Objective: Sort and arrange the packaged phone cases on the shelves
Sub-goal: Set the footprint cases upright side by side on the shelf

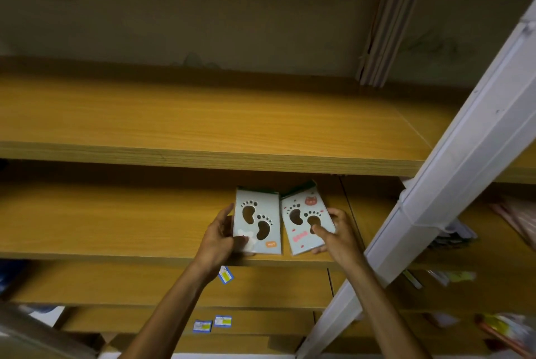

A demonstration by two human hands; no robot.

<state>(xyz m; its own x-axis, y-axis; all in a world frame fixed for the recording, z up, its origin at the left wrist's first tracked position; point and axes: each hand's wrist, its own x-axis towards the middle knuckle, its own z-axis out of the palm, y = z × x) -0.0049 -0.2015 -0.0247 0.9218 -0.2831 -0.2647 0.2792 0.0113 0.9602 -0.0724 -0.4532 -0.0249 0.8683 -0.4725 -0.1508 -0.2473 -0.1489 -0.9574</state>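
Observation:
Two pale packaged phone cases with dark footprint cut-outs stand side by side over the front of a wooden shelf (116,222). My left hand (219,235) grips the left package (262,210) by its left edge and lower corner. This left package is upright and carries an orange tag. My right hand (336,232) holds the right package (301,213), thumb on its front, fingers behind its right edge. The right package tilts slightly and has a pink bear print. Their top corners touch.
Another wooden shelf (203,123) runs above, with lower shelves below bearing small blue-and-yellow price labels (225,274). A white metal upright (452,173) slants across the right side. Blurred packaged goods (516,219) lie on the shelves to the right of it.

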